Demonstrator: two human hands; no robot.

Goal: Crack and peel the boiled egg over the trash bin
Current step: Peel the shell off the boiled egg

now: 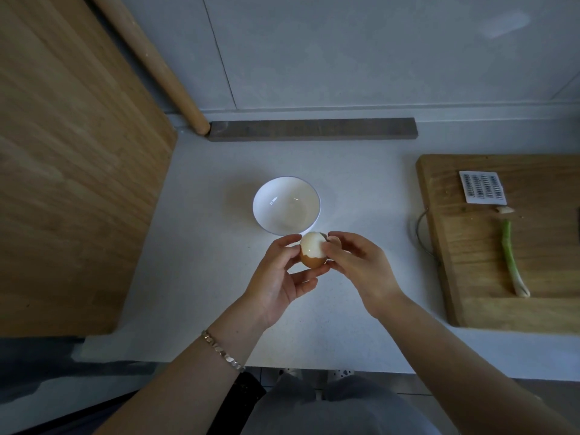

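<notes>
Your left hand (282, 277) cradles the egg (311, 253) in curled fingers above the counter (194, 246), just near of the white bowl (286, 205). Its top is bare white, the bottom still brown shell. Your right hand (361, 265) pinches at the egg's right side.

The boiled egg (311, 253) is half peeled: bare white on top, brown shell below, upright between both hands above the tabletop (194, 233).
</notes>
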